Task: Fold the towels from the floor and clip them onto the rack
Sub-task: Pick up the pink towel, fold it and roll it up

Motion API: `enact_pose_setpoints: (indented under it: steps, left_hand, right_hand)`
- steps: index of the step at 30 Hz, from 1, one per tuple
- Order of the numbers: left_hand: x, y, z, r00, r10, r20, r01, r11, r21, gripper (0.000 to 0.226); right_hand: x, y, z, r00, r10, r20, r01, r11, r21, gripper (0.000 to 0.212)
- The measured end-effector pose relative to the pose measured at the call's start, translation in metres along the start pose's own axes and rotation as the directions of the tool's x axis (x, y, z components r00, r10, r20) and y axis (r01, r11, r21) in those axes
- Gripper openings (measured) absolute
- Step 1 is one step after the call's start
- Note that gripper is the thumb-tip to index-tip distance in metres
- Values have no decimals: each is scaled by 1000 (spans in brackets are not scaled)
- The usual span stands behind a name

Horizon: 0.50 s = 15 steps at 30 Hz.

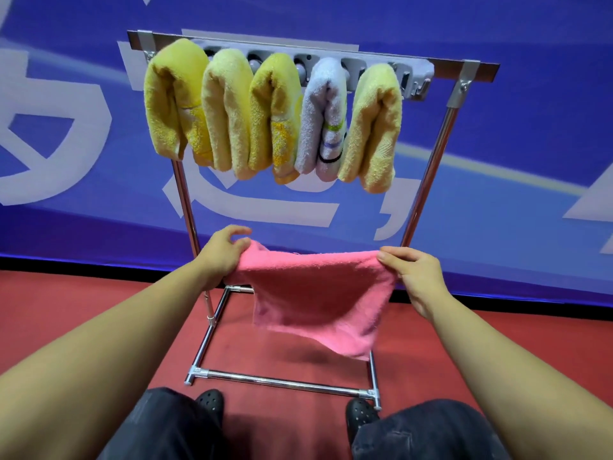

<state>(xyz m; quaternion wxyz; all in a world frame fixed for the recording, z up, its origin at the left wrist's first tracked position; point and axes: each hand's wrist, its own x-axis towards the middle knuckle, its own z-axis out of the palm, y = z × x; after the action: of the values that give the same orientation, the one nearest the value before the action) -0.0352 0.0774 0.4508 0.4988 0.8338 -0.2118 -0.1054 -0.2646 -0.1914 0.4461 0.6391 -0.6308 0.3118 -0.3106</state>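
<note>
A pink towel (318, 293) hangs stretched in the air in front of the metal rack (428, 180). My left hand (220, 257) pinches its upper left corner and my right hand (413, 277) pinches its upper right corner. The towel's lower edge droops toward the right above the rack's base. On the grey clip bar (414, 78) at the top of the rack hang several folded towels: yellow ones (175, 101) and a white one (323, 121) with stripes. The clip slot at the bar's right end holds nothing.
The rack's chrome base frame (282, 381) lies on the red floor (83, 303) just in front of my black shoes (360, 415). A blue banner wall (530, 161) stands close behind the rack.
</note>
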Motion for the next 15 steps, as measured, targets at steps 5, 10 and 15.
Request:
enact_pose_setpoints:
  steps: [5,10,15]
  left_hand:
    - [2,-33,7,946,-250,206,159,911,380,57]
    - [13,-75,20,884,-362,297,442,855,-271,42]
    - [16,-103,43,895,-283,345,436,717,-544,23]
  right_hand:
    - [12,31,2,995,-94,35,100,934,-343,11]
    - [29,74,16,999,34,-10,-35,973,-228,13]
    - [48,114,26,994,111,5,-106,961,-255,24]
